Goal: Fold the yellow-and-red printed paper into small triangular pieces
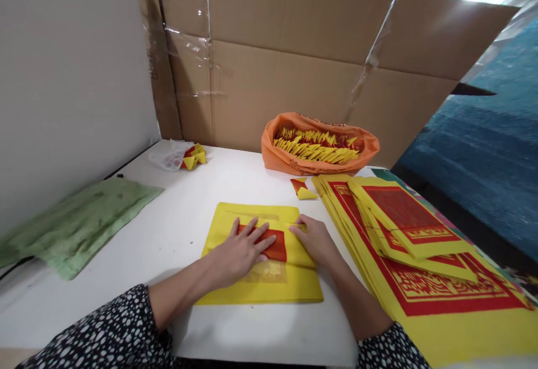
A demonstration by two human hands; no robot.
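Observation:
A yellow paper sheet [302, 290] with a faint print lies flat on the white table in front of me. On top of it is a folded yellow strip with a red panel [277, 247]. My left hand [241, 254] rests on the red panel, palm down and fingers spread. At the strip's upper right edge, my right hand [313, 237] pinches the yellow paper between thumb and fingers. Beyond the right hand lies a small folded red and yellow paper piece [303, 188].
An orange bag [273, 153] full of folded yellow and red pieces stands at the back. Stacks of printed paper [420, 218] lie on the right. At left are a green cloth [84, 218] and a clear plastic bag [168, 156] beside folded pieces. A cardboard wall [286, 83] closes the back.

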